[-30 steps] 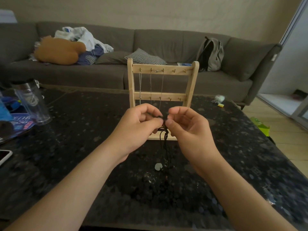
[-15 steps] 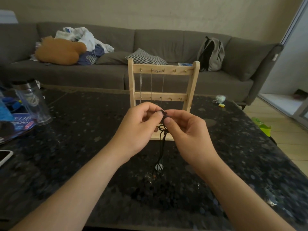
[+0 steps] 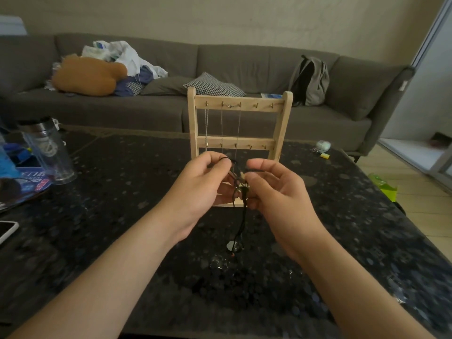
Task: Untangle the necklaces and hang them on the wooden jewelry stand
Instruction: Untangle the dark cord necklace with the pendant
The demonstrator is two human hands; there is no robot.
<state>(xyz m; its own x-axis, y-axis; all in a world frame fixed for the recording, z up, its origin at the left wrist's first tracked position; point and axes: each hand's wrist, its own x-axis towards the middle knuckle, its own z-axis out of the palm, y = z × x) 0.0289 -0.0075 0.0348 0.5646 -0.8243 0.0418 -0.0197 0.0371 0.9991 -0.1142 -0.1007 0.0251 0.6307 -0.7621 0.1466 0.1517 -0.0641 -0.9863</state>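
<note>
At the left edge of the dark speckled table (image 3: 117, 216), a phone (image 3: 7, 230) lies flat. Beyond it is a blue printed magazine (image 3: 31, 183), and a clear tumbler (image 3: 50, 152) with a dark lid stands upright at the magazine's far side. Behind the table runs a grey sofa (image 3: 244, 62). On its left seat are an orange cushion (image 3: 88, 75) and a heap of clothes (image 3: 127, 56), and a checked pillow (image 3: 212, 85) lies near its middle.

The wooden jewelry stand (image 3: 283, 118) stands upright near the middle of the table, toward the far edge. Thin silver chains (image 3: 222, 123) hang from the left hooks of its top bar.

In front of the stand the two hands are raised close together, a narrow gap between them, both gripping one tangle. The left hand (image 3: 200, 189) pinches the black cord necklaces (image 3: 242, 216) between thumb and forefinger. The cords knot between the hands and drop straight down to a pale round pendant (image 3: 231, 245) low over the tabletop; whether it touches the surface I cannot tell. The right hand (image 3: 276, 192) holds the same cords, thumb laid over a strand and fingers curled beneath.

A grey backpack (image 3: 310, 81) leans upright on the sofa's right seat. Near the table's far right corner lie a small pale round thing (image 3: 322, 145) and a yellow piece (image 3: 325, 156). A green bag (image 3: 384, 188) sits on the floor past the right edge.
</note>
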